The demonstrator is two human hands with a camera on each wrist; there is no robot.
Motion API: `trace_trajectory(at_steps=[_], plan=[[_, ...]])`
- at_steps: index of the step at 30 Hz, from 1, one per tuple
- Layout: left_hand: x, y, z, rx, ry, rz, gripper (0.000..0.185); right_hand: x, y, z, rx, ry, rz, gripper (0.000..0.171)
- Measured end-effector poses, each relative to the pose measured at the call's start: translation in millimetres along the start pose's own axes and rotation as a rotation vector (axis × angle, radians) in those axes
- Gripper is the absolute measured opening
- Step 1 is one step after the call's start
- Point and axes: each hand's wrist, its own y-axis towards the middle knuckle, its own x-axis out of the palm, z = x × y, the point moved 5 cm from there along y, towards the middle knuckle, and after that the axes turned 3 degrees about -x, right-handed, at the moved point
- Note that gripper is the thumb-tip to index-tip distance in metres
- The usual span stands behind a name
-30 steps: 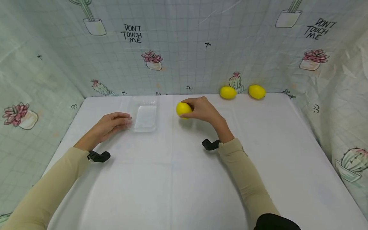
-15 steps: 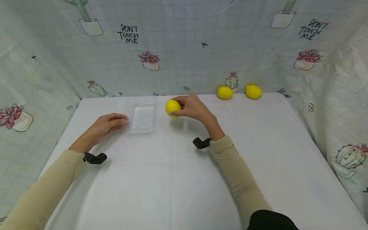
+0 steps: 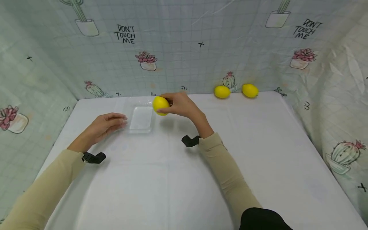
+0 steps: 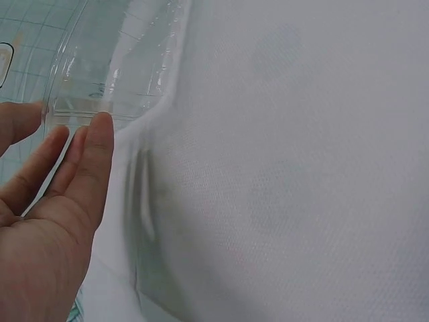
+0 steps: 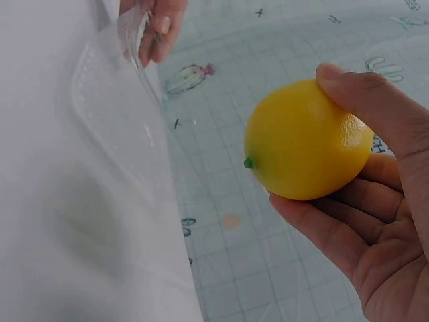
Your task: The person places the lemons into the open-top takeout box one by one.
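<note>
A yellow lemon [image 3: 161, 105] with a small green tip [image 5: 249, 163] is held between the thumb and fingers of my right hand [image 3: 182, 104]. It is raised above the table at the right edge of a clear plastic container [image 3: 141, 120]. My left hand [image 3: 107, 128] is at the container's left side with fingers extended. In the left wrist view its fingertips [image 4: 100, 124] are at the clear wall; firm contact cannot be told. The right wrist view shows the lemon tilted, its green tip towards the container.
Two more lemons, one on the left [image 3: 222, 92] and one on the right [image 3: 250, 91], lie at the table's back edge. A white cloth [image 3: 166, 179] covers the table. Behind it hangs a printed curtain [image 3: 178, 38] with cactus drawings.
My right hand has carried the lemon leftwards and slightly up, from beyond the container's right side to its right edge. The left hand has stayed beside the container.
</note>
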Motion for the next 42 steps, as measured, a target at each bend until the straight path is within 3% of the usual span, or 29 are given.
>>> trace_trajectory(at_steps=[6,17,27,32,42], plan=[[1.0,3.4,-0.9,-0.026,-0.004,-0.001,0.046,7,16,-11,-0.024,0.01,-0.029,0.056],[-0.4,-4.0,-7.4,-0.052,0.106,-0.002,0.054,18,31,-23,-0.062,0.101,0.052,0.058],[3.7,-4.1,-4.6,-0.002,0.021,-0.051,0.05,25,48,-21,-0.026,0.087,0.011,0.064],[3.7,-5.2,-5.4,-0.012,0.025,-0.051,0.05,28,62,-21,-0.008,0.1,-0.012,0.063],[2.5,-5.1,-6.9,-0.002,0.02,-0.054,0.048,36,86,-21,-0.02,0.208,0.038,0.063]])
